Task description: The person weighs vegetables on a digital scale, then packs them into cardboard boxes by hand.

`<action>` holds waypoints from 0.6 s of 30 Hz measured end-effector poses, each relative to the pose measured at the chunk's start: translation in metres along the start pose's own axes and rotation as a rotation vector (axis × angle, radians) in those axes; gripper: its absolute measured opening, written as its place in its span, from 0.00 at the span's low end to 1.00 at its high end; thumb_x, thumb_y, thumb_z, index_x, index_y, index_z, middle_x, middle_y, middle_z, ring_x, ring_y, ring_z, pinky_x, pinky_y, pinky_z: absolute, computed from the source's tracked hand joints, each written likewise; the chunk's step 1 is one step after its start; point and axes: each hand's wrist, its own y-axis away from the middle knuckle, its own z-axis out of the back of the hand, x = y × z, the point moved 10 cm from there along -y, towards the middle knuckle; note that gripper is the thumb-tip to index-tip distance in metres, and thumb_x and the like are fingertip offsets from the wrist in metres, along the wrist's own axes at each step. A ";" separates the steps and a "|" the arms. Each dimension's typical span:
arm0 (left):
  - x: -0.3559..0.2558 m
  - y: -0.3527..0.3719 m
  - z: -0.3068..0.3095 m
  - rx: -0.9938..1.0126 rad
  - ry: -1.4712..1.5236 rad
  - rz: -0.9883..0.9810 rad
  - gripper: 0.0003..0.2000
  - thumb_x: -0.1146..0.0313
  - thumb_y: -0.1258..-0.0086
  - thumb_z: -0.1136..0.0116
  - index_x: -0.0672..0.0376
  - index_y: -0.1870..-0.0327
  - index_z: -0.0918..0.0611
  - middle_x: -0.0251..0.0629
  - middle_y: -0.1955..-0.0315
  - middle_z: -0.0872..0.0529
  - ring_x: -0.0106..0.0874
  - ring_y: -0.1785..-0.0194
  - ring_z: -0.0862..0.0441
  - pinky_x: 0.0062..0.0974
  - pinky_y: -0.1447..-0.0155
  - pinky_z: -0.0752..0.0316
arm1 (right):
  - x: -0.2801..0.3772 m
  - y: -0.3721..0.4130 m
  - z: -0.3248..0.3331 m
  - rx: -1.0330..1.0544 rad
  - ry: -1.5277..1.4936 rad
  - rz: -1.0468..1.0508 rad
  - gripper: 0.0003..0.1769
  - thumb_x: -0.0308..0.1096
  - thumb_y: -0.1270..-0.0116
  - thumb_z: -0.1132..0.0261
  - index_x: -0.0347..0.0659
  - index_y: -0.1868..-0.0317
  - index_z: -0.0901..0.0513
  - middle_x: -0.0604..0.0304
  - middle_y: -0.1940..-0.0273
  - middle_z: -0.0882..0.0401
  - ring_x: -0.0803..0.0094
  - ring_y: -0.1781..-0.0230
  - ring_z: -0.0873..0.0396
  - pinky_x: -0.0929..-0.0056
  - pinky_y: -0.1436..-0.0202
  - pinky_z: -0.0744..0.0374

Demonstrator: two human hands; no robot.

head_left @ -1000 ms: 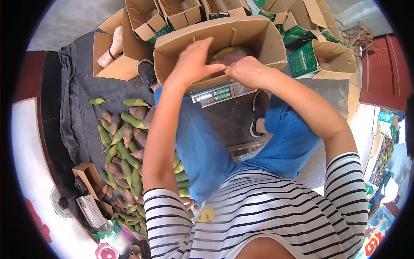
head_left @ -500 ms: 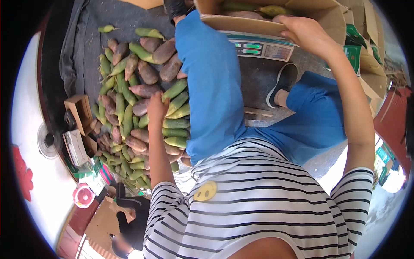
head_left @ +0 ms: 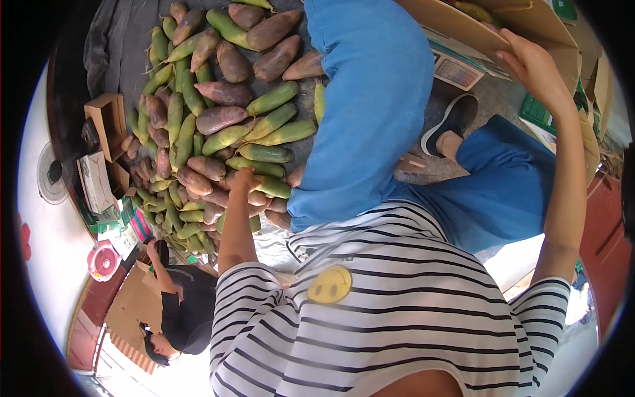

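Note:
My left hand [head_left: 245, 180] reaches down into a spread of long radishes, touching the pile beside a green radish [head_left: 272, 186]. Its fingers are mostly hidden behind the back of the hand. Around it lie more green radishes [head_left: 266, 153] and purple-red radishes [head_left: 221, 120]. At the upper right, my right hand [head_left: 536, 66] grips the near wall of an open cardboard box [head_left: 463, 25], fingers over the rim and thumb against the outside. Part of a green radish [head_left: 473, 11] shows inside. Below the box is a digital scale [head_left: 456, 69], its keypad partly visible.
My blue-trousered leg [head_left: 370, 99] stands between the pile and the scale. A co-worker [head_left: 185, 304] in black is at the lower left. Small boxes [head_left: 99, 178] and a fan [head_left: 53, 173] line the left side. More cardboard [head_left: 595, 86] stands at right.
My view has shifted, so the box and scale sit farther right and partly out of frame. My left hand has moved nearer me across the radishes. My right hand stays on the box.

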 end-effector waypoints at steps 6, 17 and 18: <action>-0.012 0.012 -0.030 -0.088 -0.307 -0.070 0.32 0.59 0.48 0.31 0.52 0.40 0.30 0.40 0.42 0.27 0.44 0.35 0.32 0.49 0.37 0.34 | 0.002 -0.001 0.001 0.012 -0.015 -0.018 0.19 0.36 0.32 0.40 0.36 0.44 0.29 0.43 0.55 0.22 0.44 0.54 0.25 0.57 0.54 0.27; -0.058 0.002 -0.060 0.048 -0.114 -0.206 0.28 0.51 0.52 0.34 0.56 0.49 0.19 0.51 0.55 0.16 0.48 0.49 0.18 0.41 0.48 0.23 | -0.001 0.002 0.000 -0.061 0.006 -0.040 0.16 0.34 0.37 0.38 0.41 0.49 0.25 0.48 0.58 0.19 0.49 0.54 0.22 0.55 0.53 0.24; -0.059 0.006 -0.057 0.086 -0.024 -0.189 0.27 0.52 0.53 0.35 0.58 0.52 0.18 0.52 0.55 0.16 0.48 0.50 0.18 0.40 0.48 0.23 | -0.002 0.002 0.001 -0.052 0.016 -0.077 0.15 0.33 0.37 0.38 0.40 0.52 0.25 0.49 0.58 0.19 0.50 0.54 0.22 0.55 0.54 0.24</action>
